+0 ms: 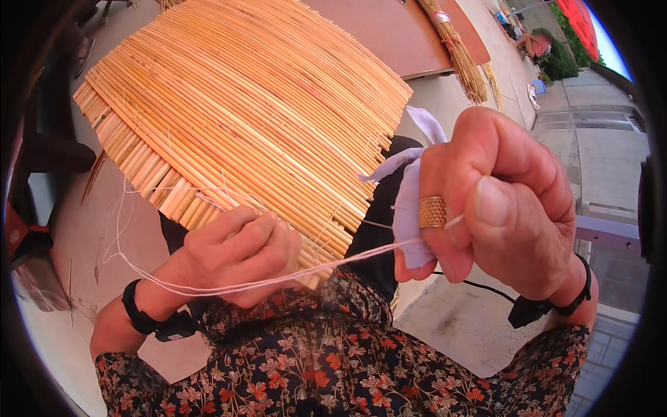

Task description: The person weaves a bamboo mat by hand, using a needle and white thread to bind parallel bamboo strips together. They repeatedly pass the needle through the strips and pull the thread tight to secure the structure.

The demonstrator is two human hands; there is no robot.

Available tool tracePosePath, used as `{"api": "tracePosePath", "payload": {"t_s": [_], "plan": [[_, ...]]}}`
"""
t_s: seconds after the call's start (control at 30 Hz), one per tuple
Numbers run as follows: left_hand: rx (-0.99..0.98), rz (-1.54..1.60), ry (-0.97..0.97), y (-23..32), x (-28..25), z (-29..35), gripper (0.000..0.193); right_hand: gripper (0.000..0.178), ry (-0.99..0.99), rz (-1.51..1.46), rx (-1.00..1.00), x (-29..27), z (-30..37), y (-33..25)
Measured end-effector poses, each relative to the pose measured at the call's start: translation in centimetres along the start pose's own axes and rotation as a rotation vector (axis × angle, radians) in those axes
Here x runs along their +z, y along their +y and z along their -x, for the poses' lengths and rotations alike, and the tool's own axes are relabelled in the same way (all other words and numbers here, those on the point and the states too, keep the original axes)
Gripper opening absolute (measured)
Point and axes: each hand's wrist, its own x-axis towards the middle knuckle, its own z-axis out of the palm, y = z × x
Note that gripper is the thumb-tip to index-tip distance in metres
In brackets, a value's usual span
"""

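A mat of yellow reed stalks [250, 104] lies tilted across my lap, its near edge toward me. My left hand [240, 254] grips that near edge from below, fingers curled around the stalks. My right hand [497, 198] is raised close to the camera, closed on a white thread [306, 271] pulled taut from the mat's edge toward it. A strip of white cloth [406, 201] wraps one finger and a gold thimble ring [432, 212] sits on another. Loose thread [121, 229] loops down at the left.
A bundle of straw [462, 59] lies on a reddish board [389, 35] at the back. A person [535, 45] sits far off at the upper right. Concrete floor [458, 320] lies below. My sleeves are dark floral fabric [313, 368], with black wristbands.
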Motion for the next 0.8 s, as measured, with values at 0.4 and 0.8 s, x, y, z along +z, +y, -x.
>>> {"api": "tracePosePath", "payload": {"t_s": [0.4, 0.8], "plan": [[-0.591, 0.841, 0.242, 1.8, -5.6, -5.0, 0.026, 0.022, -0.101, -0.838, 0.224, 0.6, 3.0, 6.7], [-0.687, 0.810, -0.145, 0.8, -5.3, -7.6, 0.006, 0.014, 0.007, -0.761, 0.282, -1.6, 5.2, 9.2]]}}
